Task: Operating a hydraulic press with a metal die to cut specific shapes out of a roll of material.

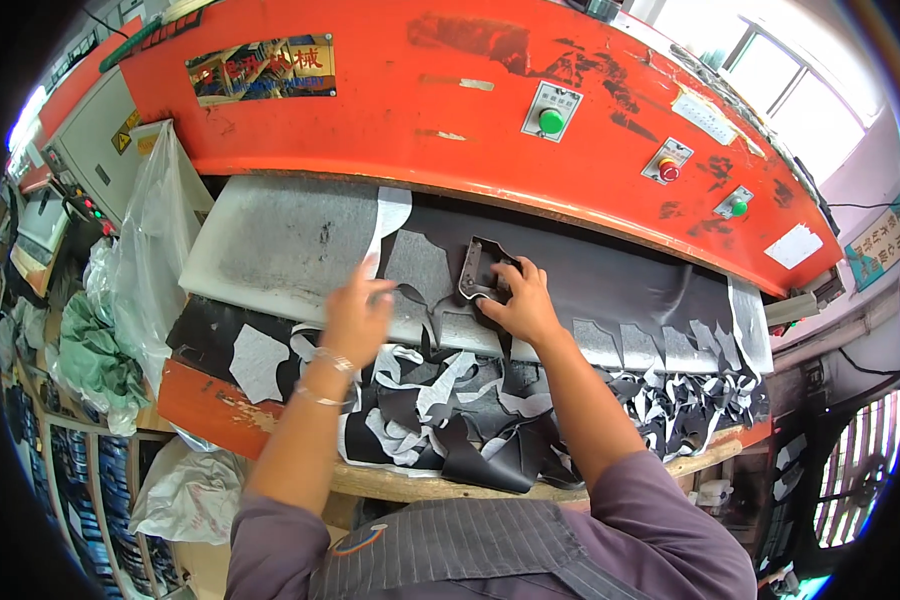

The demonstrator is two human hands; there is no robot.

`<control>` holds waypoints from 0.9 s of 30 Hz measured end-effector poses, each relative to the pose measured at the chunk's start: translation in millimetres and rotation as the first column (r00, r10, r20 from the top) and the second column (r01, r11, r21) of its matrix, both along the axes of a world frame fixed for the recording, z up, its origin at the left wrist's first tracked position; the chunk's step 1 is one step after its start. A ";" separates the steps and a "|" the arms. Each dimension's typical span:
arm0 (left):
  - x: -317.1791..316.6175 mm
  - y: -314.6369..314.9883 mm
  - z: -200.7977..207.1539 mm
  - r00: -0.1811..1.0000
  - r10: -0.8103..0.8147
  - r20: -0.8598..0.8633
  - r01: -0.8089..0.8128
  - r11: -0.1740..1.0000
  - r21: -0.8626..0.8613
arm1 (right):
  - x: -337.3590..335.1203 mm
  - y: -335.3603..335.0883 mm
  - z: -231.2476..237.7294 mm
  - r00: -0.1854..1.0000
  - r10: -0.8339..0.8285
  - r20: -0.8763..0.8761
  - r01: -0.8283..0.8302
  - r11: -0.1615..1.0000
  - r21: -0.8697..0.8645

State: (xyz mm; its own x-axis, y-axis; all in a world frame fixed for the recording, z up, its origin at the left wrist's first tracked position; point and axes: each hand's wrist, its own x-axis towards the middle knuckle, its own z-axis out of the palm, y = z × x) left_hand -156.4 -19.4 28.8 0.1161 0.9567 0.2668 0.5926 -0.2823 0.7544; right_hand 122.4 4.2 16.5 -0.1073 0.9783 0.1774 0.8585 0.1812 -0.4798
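My right hand [522,303] grips a dark metal cutting die [473,268], a hollow frame with a shaped outline, thumb and fingers on its right side. The die stands on black sheet material [610,265] with a pale grey backing, spread across a whitish cutting board [260,235]. To the left, my left hand [358,312] hovers over the near part of the board, slightly blurred, its fingers apart and nothing visible in them. Between the hands, a die-shaped gap [418,262] in the sheet shows the grey board, with thin black strips hanging below it.
An orange press beam [390,130] with green and red buttons spans behind the board. Black and white offcuts [470,410] heap along the near ledge, beside a grey cut piece [259,362]. Plastic bags [145,260] hang at left; a white sack [188,492] lies lower left.
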 end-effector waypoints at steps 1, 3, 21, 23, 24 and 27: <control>20.1 5.2 -5.5 0.995 -0.089 0.042 0.093 0.989 -0.117 | -1.5 -4.3 -0.2 0.996 -0.033 -0.084 0.036 0.999 0.030; 44.7 10.4 -35.8 0.989 -0.106 -0.107 0.102 0.994 -0.040 | -7.8 -27.1 3.9 0.998 -0.034 -0.047 0.035 0.999 0.034; 81.4 10.8 -36.0 0.994 -0.108 0.010 0.106 0.990 0.092 | 14.3 -30.3 -20.3 0.998 -0.061 -0.012 0.062 0.993 0.102; 76.5 13.4 -33.6 0.982 -0.186 -0.025 0.188 0.978 0.089 | 16.7 -30.1 -22.9 0.996 -0.090 -0.022 0.092 0.992 0.089; 72.7 14.2 -36.3 0.979 -0.204 -0.012 0.204 0.974 0.101 | 15.9 -30.3 -22.0 0.996 -0.093 -0.016 0.094 0.992 0.082; 63.7 13.2 -34.9 0.974 -0.212 -0.080 0.220 0.970 0.105 | 10.6 -28.9 -18.9 0.997 -0.077 0.021 0.076 0.996 0.047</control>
State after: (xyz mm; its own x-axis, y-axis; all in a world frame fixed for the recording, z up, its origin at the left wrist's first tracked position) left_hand -92.8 -6.2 -6.1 0.3382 0.8713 0.3556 0.5571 -0.4900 0.6705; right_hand 133.0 -24.7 -2.4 -0.0375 0.9745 0.2211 0.8813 0.1366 -0.4525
